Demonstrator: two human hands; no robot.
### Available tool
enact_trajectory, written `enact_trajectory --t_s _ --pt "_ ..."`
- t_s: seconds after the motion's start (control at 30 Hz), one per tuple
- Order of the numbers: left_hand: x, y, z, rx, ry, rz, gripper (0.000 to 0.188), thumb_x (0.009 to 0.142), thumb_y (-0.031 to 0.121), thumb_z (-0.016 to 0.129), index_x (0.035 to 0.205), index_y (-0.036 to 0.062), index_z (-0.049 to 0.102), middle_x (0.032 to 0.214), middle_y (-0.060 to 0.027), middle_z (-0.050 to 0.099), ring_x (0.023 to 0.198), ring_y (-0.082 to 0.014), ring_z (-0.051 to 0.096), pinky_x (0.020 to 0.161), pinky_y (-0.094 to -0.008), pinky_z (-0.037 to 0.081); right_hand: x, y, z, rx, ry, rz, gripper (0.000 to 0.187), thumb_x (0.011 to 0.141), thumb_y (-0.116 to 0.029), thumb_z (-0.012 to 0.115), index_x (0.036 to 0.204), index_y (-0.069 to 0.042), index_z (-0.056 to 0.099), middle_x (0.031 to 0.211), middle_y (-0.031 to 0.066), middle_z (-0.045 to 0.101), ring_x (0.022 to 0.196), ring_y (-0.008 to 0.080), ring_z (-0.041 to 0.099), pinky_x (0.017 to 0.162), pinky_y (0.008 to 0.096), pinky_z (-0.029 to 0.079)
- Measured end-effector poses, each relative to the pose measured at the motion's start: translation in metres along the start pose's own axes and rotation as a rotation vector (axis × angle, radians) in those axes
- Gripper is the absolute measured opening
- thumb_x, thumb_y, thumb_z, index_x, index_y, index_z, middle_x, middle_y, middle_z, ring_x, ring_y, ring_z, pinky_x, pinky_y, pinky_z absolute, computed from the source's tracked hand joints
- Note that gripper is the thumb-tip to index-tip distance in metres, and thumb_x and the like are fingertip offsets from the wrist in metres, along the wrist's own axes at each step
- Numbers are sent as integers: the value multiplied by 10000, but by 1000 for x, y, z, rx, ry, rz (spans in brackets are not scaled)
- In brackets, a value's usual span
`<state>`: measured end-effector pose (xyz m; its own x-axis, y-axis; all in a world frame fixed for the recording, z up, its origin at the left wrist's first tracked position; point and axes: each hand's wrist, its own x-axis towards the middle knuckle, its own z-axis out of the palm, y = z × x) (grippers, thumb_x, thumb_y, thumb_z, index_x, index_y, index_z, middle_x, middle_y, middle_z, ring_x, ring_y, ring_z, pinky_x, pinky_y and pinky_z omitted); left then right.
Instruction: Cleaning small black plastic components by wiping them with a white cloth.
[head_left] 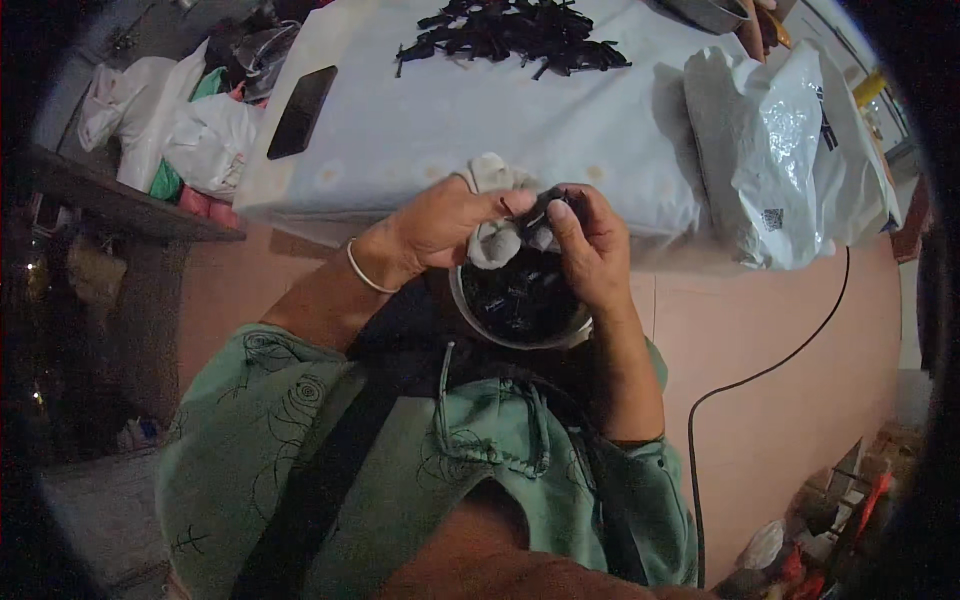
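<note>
Dark smartphone (302,112) lying flat, near the left edge of the pale covered surface (400,130). Left, from where I stand: grey shelf (150,212), crowded with white plastic bags (213,142); a bit of green plastic (166,182) shows between. Right: large glossy white bag (775,150), upright, crumpled. Black cable (692,425) curves across pinkish floor (790,430). Jumbled clutter (815,545), lower right; details too dim.

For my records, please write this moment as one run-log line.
left hand: holds pale cloth | right hand: holds black piece | bowl: below hands, black pieces inside | table: black pile, phone
</note>
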<state>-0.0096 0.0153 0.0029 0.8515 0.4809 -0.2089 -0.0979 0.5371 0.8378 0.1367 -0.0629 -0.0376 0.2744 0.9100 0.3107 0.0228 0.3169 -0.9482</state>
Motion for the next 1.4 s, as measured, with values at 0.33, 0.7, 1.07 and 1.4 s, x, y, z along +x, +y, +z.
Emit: enact_trajectory --t_s 0.33,0.7,1.07,1.4 --pt "-6 -10 8 745 235 260 231 830 90 513 1048 15 495 731 9 534 617 -56 497 525 -205 421 -11 -7 10 -402 163 -112 177 754 -139 644 767 -21 514 567 86 495 503 172 466 500 257 389" --pt "-4 -29 6 1323 347 738 222 772 95 560 973 4 539 738 -57 567 622 -135 529 542 -266 440 -7 -6 5 -362 -86 -15 236 898 -179 445 760 4 502 632 23 491 620 69 411 556 234 373" --pt "-1 -11 20 1444 250 709 93 730 105 510 780 28 527 733 -150 534 635 -315 528 547 -403 419 -9 13 2 -184 -89 11 237 903 -176 436 756 -1 501 612 -39 459 609 44 384 543 207 357" --pt "-3 -16 17 1718 250 790 184 723 87 510 880 -5 537 787 -151 561 681 -308 548 598 -359 449 -15 11 19 -126 14 90 208 891 -145 447 759 -12 537 599 -27 428 591 59 380 528 234 347"
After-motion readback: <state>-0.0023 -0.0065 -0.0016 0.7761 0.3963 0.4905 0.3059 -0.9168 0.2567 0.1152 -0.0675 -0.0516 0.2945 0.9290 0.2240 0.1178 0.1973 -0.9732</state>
